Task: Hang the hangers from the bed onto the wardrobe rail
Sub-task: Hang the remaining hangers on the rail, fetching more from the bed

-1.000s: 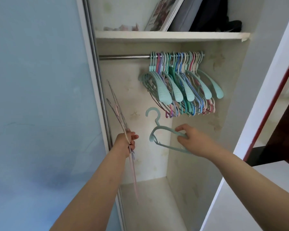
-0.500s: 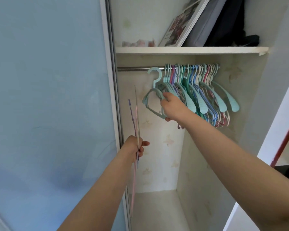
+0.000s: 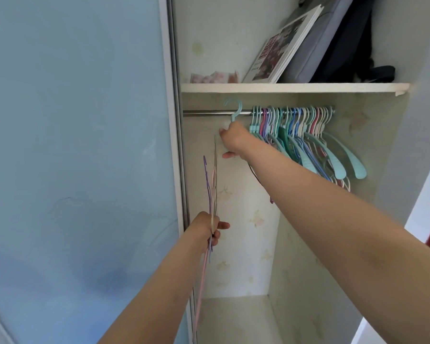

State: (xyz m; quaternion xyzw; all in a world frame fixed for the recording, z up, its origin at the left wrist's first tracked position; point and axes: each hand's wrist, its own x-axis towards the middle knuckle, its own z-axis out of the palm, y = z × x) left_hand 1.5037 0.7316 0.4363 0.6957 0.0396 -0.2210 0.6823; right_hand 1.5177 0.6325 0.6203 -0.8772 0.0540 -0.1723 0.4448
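Note:
My right hand (image 3: 235, 139) grips a teal hanger (image 3: 234, 108) just below its neck. The hook is over the metal wardrobe rail (image 3: 209, 113), left of a packed row of teal, blue, pink and white hangers (image 3: 305, 135). The teal hanger's body is hidden behind my hand and arm. My left hand (image 3: 207, 230) is lower, near the door frame, and holds a thin bundle of purple, pink and pale hangers (image 3: 212, 184) seen edge-on, sticking up and down from my fist.
A blue sliding door (image 3: 77, 157) fills the left side, its frame beside my left hand. The shelf (image 3: 293, 87) above the rail carries a picture board, a grey bag and dark items. The wardrobe's side wall (image 3: 315, 244) stands at the right.
My right hand raised the teal hanger from mid-wardrobe up to the rail and set its hook over the bar. My left hand stayed low with its bundle.

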